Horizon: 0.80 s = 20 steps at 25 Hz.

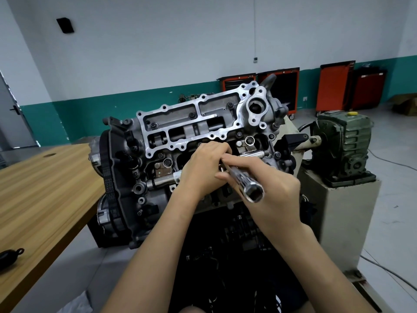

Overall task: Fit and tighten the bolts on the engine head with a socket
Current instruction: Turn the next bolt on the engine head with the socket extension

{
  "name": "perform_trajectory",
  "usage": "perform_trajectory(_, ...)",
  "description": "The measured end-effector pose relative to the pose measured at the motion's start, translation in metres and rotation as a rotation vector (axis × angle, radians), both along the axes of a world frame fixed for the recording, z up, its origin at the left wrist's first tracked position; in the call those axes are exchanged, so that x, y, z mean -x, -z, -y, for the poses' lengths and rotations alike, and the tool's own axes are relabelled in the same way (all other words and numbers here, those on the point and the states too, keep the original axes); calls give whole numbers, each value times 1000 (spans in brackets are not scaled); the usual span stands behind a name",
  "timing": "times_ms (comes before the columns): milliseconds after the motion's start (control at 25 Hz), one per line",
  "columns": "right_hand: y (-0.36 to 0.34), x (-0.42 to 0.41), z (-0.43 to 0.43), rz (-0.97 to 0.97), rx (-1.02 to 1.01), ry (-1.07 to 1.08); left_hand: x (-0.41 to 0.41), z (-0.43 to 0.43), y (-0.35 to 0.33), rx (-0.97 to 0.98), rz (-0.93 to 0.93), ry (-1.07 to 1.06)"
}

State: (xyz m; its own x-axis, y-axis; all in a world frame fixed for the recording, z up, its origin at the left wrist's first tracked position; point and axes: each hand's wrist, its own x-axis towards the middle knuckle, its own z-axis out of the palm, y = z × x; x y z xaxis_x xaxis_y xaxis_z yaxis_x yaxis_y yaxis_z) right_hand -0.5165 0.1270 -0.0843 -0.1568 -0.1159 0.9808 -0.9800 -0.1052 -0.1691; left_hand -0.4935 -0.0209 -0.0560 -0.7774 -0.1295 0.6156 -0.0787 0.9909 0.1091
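Engine head (191, 123) dead centre, under both hands. Gripping long socket (242, 180) in right hand (270, 199), hex end facing near. Left hand (200, 170) curled at far tip, can't tell if pinching anything.

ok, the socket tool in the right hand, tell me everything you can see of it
The socket tool is a long tube of bright, mirror-like chromed metal. Its wider open end faces the camera, faceted inside and empty. It lies tilted, with the far end pointing up and left over the engine head. The right hand grips its shaft with curled fingers. The left hand meets the far end, which is hidden there.
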Motion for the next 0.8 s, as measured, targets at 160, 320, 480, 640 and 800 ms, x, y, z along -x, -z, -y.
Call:
perform_trajectory(160, 3, -6, 2, -2, -13, -30, 1, 4, 2, -7, 4, 11)
perform_trajectory(320, 0, -3, 0, -14, -50, -24, 2, 3, 1, -6, -7, 6)
perform_trajectory(480, -1, -3, -1, 18, 10, 14, 4, 5, 3, -4, 16, 2)
perform_trajectory(640, 2, -7, 3, -23, -91, -48, 1, 3, 1, -17, 19, 4)
perform_trajectory(800, -1, -3, 0, 28, -5, -5, 1, 3, 1, 2, 17, 3)
